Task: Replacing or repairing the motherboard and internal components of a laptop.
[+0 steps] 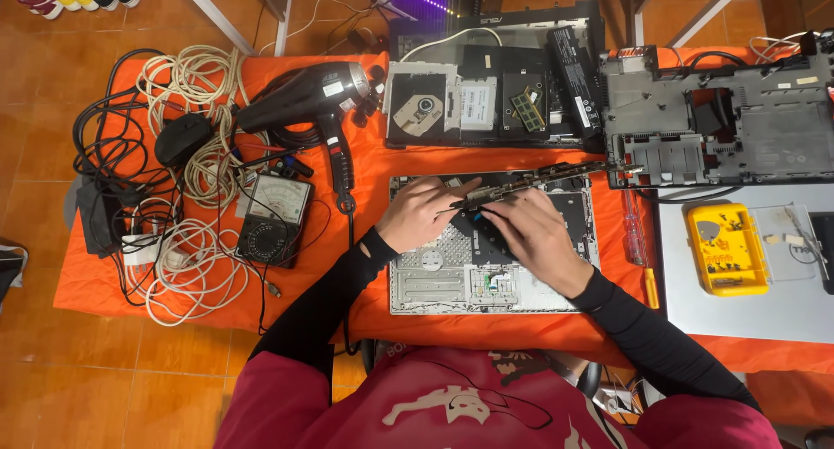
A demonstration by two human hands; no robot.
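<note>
While the left hand [423, 213] presses flat to steady the opened laptop shell [434, 280], the right hand [534, 234] pinches a dark hinge strip [539, 178] running toward two o'clock, keeping it aligned.

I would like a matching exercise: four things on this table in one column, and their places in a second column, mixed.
Things:
1. hair dryer
2. yellow case
3. multimeter
4. screwdriver

Places:
A. on the grey laptop lid, right side
B. just right of the silver laptop panel
C. above the multimeter, by the cables
D. left of the left hand

Pairs: 1-C, 2-A, 3-D, 4-B
</note>
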